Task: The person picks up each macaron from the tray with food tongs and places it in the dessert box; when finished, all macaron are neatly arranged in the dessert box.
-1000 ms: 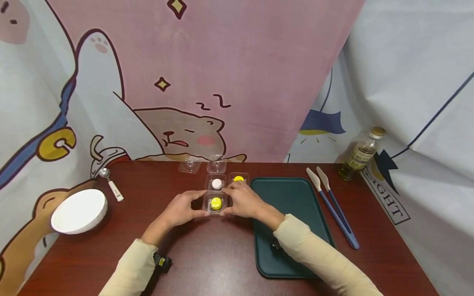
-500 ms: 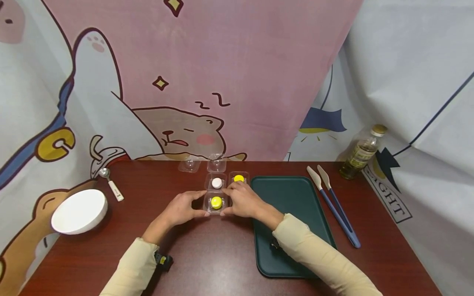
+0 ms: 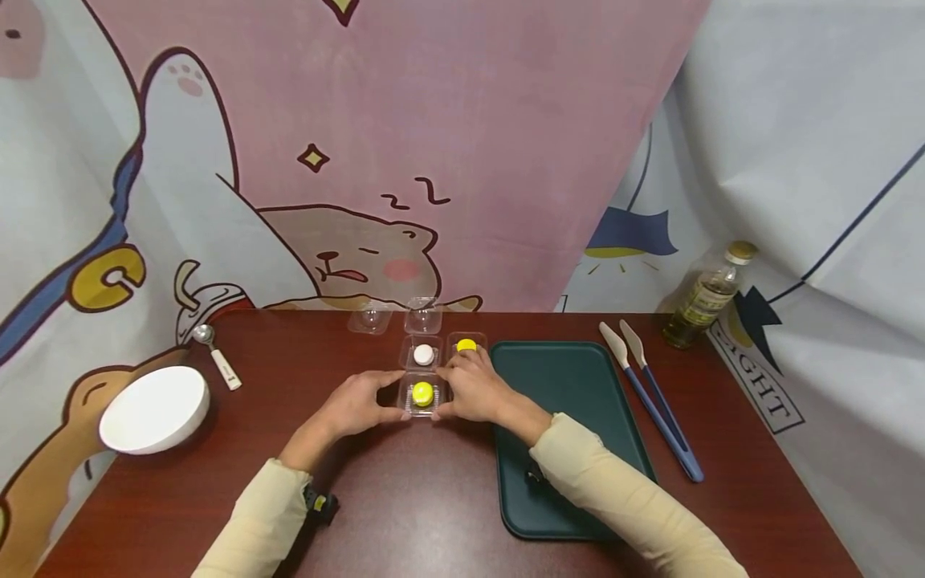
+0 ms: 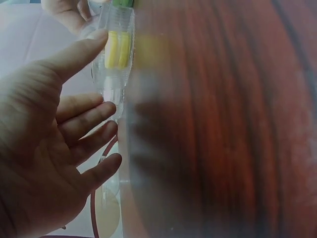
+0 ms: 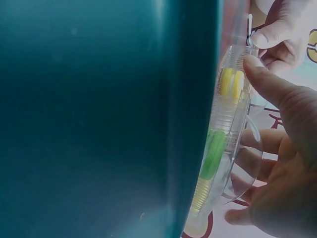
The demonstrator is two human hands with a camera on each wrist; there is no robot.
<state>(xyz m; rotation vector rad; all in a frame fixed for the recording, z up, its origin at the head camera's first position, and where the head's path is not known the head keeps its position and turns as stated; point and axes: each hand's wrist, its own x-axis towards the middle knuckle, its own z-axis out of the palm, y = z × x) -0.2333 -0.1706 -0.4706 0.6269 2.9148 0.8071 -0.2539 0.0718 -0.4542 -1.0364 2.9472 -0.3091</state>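
Note:
A clear plastic box (image 3: 422, 409) with a yellow macaron (image 3: 422, 393) in it lies between both hands. My left hand (image 3: 359, 405) holds its left side, thumb at the near corner and index finger at the far corner. From the other side my right hand (image 3: 473, 389) grips it the same way. Just behind is a box with a white macaron (image 3: 423, 354); to the right sits another with a yellow macaron (image 3: 466, 345), partly behind the right hand. In the right wrist view a green macaron (image 5: 213, 154) shows in a box that the right hand covers in the head view.
A dark green tray (image 3: 571, 514) lies to the right under the right forearm. Past it are tongs (image 3: 661, 409) and an oil bottle (image 3: 701, 301). A white bowl (image 3: 154, 409) and a small scoop (image 3: 218, 357) stand left. Raised clear lids (image 3: 422, 315) are at the back.
Both hands stay on the box with no clear movement. The whole head view has shifted up very slightly.

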